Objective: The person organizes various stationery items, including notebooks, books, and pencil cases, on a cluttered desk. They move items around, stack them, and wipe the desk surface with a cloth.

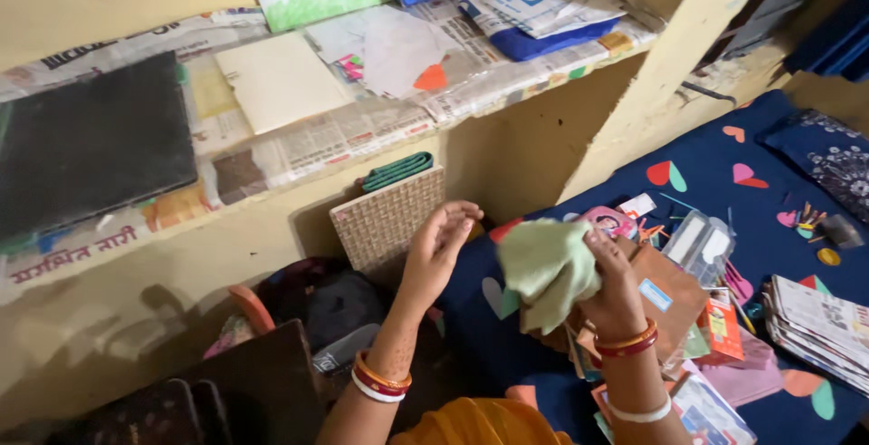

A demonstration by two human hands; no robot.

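Yellow plaster walls and a newspaper-lined shelf (362, 133) close in the corner where you sit, with a navy bedspread (724, 200) patterned in coloured hearts spread below. Take the pale green cloth (548, 268) as your landmark.

Nearest you, just under the cloth, your right hand (615, 291) is closed around it, pinching it in a loose bunch so its folds hang down toward your lap rather than spreading. Left of the cloth, your left hand (439, 246) is raised with palm and fingers open, holding nothing; it stands apart from the cloth, turned toward it as if ready to receive or smooth an edge.

Directly behind the cloth, a brown paper bag or envelope (670, 296) leans against your right wrist, and to its right papers, small cards and packets (715, 323) lie scattered within arm's reach on the bedspread. Farther right of the cloth sits a stack of newspapers (815, 323).

Up and left of the cloth, a woven basket-like box (389, 219) stands against the wall with a folded green item (398, 171) on its top, kept out of the way. Beyond that, above the cloth, the shelf carries a dark slate-like board (90, 146), a cream sheet (276, 78) and a blue pouch (543, 38).
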